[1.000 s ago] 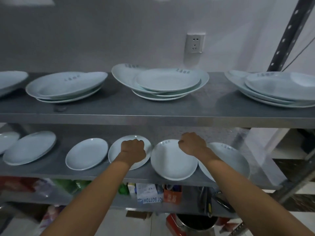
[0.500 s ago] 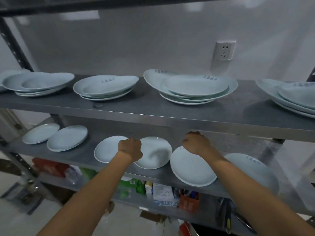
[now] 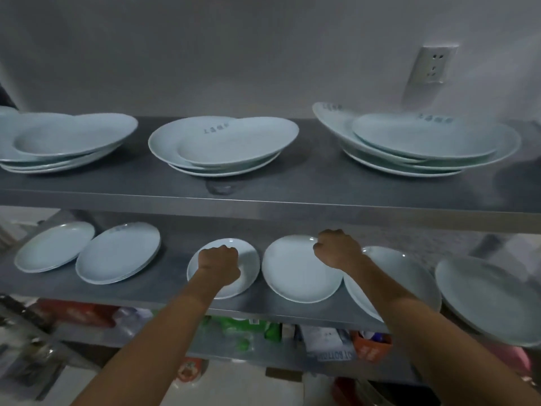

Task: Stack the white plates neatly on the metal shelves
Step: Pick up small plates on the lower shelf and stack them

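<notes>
On the lower metal shelf (image 3: pixel 164 288) a row of white plates lies flat. My left hand (image 3: pixel 219 265) is a closed fist over the small round plate (image 3: pixel 248 273); no grip on its rim shows. To its right lies a larger round plate (image 3: pixel 295 271), with the fingers of my right hand (image 3: pixel 336 249) curled at its far right rim. That plate overlaps the edge of another plate (image 3: pixel 409 276), which my right forearm crosses. Two more plates (image 3: pixel 117 253) lie at the left, and one plate (image 3: pixel 491 300) at the far right.
The upper shelf (image 3: pixel 292 189) carries three uneven piles of big oval plates (image 3: pixel 222 142). A wall socket (image 3: pixel 430 68) sits above the right pile. Below the lower shelf, boxes and packets (image 3: pixel 333 341) fill a third level.
The view has swung left. Both hands have shifted one plate to the left along the lower shelf. The plates keep their places.
</notes>
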Motion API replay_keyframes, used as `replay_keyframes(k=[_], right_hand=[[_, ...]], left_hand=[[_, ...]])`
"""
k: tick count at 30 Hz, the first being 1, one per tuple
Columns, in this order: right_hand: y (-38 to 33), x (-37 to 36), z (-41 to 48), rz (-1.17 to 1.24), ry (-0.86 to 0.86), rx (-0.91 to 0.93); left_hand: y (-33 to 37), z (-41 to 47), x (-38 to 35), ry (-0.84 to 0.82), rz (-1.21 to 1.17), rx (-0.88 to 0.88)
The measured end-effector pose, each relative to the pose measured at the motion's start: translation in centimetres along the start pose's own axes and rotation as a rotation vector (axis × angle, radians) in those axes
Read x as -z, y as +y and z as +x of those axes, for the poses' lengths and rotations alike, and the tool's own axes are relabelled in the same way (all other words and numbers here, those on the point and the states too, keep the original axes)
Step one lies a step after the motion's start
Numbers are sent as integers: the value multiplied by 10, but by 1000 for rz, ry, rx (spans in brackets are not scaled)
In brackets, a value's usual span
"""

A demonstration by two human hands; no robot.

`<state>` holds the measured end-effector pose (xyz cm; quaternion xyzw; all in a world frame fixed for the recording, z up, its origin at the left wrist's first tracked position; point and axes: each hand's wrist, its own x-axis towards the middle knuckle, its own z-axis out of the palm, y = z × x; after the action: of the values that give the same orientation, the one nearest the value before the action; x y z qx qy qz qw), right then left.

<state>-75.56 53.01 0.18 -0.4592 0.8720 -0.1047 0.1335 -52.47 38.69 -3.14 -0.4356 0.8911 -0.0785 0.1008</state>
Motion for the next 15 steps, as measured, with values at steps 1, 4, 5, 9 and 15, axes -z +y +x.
replay_keyframes(k=[1, 4, 5, 9, 15], right_hand=[[-12, -6, 4, -3, -3, -1], [-44, -31, 14, -34, -20, 35], [-54, -39, 18, -48, -21, 55], [-84, -66, 38, -87, -34, 98], [-101, -100, 56, -78, -74, 99]], left_hand=[[-13, 5, -5, -19, -16, 5], [-47, 16, -23, -48, -34, 40], [-56, 19, -30, -52, -39, 56], [-83, 28, -54, -87, -85, 105], [-102, 24, -84, -112, -155, 130]])
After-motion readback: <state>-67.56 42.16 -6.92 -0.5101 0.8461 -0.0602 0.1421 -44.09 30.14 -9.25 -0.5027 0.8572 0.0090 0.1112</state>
